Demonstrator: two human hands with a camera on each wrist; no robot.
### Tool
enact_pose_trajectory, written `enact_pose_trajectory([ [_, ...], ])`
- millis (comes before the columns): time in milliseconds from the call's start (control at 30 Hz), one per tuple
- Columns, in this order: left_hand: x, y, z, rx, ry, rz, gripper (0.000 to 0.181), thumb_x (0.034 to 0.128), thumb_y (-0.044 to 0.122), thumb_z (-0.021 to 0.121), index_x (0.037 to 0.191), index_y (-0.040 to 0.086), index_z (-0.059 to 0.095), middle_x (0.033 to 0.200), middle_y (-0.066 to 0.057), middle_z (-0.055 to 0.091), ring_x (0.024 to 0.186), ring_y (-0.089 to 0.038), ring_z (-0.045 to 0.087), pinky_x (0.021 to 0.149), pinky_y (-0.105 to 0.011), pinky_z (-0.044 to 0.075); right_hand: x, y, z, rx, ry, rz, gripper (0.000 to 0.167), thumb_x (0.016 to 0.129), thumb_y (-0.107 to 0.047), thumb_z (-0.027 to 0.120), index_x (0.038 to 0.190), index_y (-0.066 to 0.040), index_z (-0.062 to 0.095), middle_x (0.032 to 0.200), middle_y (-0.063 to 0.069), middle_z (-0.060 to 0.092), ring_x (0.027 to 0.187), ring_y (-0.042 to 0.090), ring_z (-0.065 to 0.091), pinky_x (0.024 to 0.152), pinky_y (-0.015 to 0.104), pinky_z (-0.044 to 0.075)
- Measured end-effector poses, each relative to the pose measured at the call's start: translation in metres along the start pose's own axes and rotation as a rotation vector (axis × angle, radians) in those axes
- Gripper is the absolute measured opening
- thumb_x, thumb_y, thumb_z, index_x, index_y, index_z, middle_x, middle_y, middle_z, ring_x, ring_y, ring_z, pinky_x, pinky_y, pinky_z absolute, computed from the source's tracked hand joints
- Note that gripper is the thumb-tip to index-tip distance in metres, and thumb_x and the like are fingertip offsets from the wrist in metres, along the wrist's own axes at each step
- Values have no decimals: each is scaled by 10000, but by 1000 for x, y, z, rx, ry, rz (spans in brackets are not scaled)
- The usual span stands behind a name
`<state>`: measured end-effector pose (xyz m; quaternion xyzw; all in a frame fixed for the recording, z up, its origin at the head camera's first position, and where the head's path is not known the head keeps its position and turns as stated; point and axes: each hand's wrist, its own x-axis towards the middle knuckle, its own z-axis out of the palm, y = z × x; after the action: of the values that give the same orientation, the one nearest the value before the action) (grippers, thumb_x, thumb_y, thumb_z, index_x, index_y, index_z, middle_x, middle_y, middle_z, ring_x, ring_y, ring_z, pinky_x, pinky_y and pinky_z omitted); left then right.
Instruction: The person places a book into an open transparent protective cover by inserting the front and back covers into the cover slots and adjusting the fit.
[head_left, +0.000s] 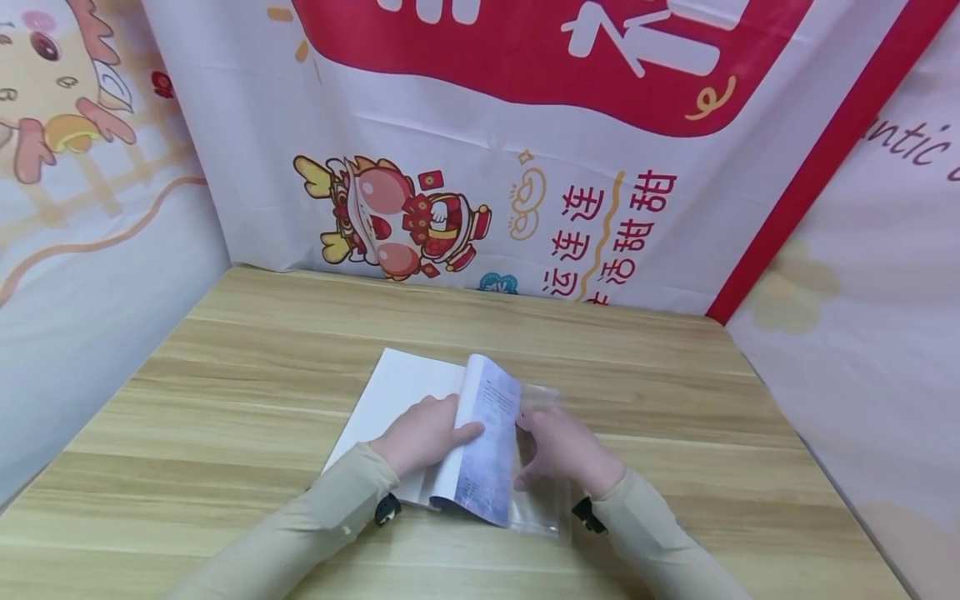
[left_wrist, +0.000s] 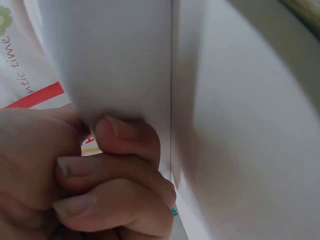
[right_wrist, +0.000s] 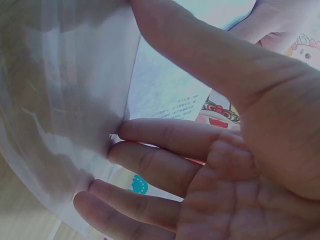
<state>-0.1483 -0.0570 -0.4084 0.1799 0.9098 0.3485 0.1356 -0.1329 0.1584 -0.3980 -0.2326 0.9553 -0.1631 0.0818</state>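
Note:
A book with white pages lies on the wooden table, its pale blue-purple printed cover bent up and over. My left hand grips that cover, thumb on the printed face and fingers curled behind it, as the left wrist view shows. A clear plastic book cover sticks out to the right from beside the printed cover. Against this plastic my right hand rests its fingertips, fingers nearly straight and thumb spread apart in the right wrist view. How far the plastic reaches over the printed cover is hard to see.
The wood-grain table extends around the book on all sides. Behind it hangs a white and red printed cloth; other printed cloths hang at the left and right. A dark strap piece shows below the right wrist.

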Motion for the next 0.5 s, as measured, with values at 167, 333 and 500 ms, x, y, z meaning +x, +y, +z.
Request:
enact_pose_trajectory([
  [167, -2, 1, -1, -41, -62, 15, 392, 1002, 364, 564, 1115, -10, 590, 700, 7, 620, 550, -127, 618, 476, -299, 517, 1, 1, 2, -6, -6, 21, 826, 541, -237, 967, 1222, 85, 628, 1156, 164, 659, 1057, 303, 606, 942, 460, 486],
  [333, -7, 3, -6, -59, -204, 16, 458, 1047, 344, 463, 1235, -74, 471, 753, -21, 617, 634, -142, 623, 577, -319, 513, 2, 1, 2, -1, -8, 27, 839, 539, -237, 967, 1231, 87, 620, 1167, 176, 653, 1053, 306, 605, 934, 470, 490],
  [500, -10, 6, -8, -86, -228, 8, 482, 1036, 326, 489, 1267, -95, 443, 753, -33, 621, 608, -170, 623, 514, -331, 502, 2, 1, 2, -1, -10, 38, 831, 532, -236, 969, 1222, 76, 627, 1136, 162, 661, 1019, 290, 611, 911, 464, 502],
])
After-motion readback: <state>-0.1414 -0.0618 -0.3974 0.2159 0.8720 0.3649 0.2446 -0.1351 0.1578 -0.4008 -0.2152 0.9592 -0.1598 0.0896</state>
